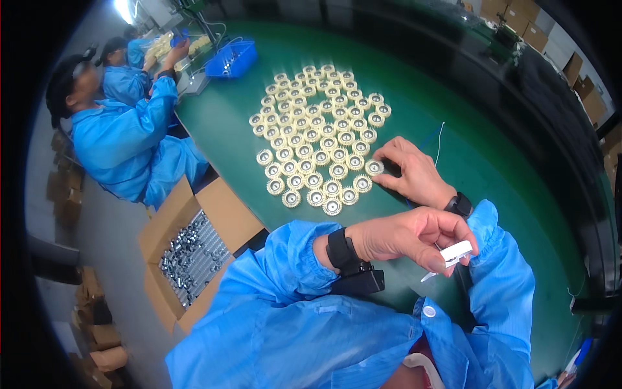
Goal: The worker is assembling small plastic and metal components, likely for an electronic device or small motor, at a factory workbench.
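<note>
A large cluster of cream toothed gears [313,133] with grey metal centres lies flat on the green table, mostly side by side. At the cluster's right edge my right hand [414,174] has its thumb and forefinger closed about the rim of one gear [374,167], which rests on the table. Nearer to me, my left hand [414,236] is closed on a small white block-shaped piece [456,253], held above the table between thumb and fingers. A thin white tip sticks out below that hand; whether it belongs to the piece I cannot tell.
An open cardboard box [155,285] of small shiny metal cylinders stands left of the table edge. A blue bin [231,59] sits at the table's far left. Co-workers in blue [133,139] sit along the left side. A thin white cable [440,142] lies beyond my right hand.
</note>
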Action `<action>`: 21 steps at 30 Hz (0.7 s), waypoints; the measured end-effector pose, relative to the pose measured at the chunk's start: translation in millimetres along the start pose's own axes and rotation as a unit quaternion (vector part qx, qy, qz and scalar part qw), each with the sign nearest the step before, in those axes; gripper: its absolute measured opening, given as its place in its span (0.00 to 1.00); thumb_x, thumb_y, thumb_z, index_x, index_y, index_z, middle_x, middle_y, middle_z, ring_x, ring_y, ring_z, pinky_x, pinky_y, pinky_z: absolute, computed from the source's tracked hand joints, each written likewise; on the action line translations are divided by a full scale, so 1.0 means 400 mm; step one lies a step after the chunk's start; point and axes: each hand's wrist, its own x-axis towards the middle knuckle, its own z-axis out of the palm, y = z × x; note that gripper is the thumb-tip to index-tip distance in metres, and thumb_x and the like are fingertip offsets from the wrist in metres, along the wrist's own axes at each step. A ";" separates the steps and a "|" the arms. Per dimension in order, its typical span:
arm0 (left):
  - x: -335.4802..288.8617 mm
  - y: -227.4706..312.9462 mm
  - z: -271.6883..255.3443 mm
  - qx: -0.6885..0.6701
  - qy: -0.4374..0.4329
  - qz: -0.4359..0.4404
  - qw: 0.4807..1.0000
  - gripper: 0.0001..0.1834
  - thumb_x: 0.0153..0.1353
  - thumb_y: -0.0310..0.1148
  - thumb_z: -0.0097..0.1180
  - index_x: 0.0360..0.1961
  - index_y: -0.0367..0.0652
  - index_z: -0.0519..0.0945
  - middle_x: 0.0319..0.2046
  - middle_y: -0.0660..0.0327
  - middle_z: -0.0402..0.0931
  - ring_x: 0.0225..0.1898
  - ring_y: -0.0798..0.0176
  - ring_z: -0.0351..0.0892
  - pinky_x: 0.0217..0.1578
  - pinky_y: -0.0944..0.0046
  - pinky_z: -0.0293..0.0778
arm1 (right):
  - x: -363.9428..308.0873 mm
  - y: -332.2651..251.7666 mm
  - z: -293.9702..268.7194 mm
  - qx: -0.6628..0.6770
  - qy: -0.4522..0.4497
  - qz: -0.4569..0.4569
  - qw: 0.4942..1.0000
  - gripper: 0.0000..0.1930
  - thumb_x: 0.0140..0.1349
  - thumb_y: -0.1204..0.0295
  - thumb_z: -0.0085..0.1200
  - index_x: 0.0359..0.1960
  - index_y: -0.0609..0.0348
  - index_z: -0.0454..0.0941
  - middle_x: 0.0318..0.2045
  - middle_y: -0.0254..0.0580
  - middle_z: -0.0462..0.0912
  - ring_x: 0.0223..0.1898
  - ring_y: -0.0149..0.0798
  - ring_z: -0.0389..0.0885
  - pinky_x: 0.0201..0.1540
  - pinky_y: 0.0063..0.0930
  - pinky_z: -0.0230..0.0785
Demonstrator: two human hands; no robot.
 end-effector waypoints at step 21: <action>0.081 -0.102 0.145 -0.067 -0.166 -0.002 0.984 0.24 0.54 0.41 0.66 0.46 0.36 0.74 0.37 0.57 0.77 0.34 0.62 0.82 0.38 0.66 0.78 | -0.342 -0.049 -0.302 0.234 0.248 0.161 0.926 0.13 0.54 0.81 0.55 0.40 0.60 0.66 0.33 0.31 0.72 0.32 0.21 0.71 0.32 0.13 0.64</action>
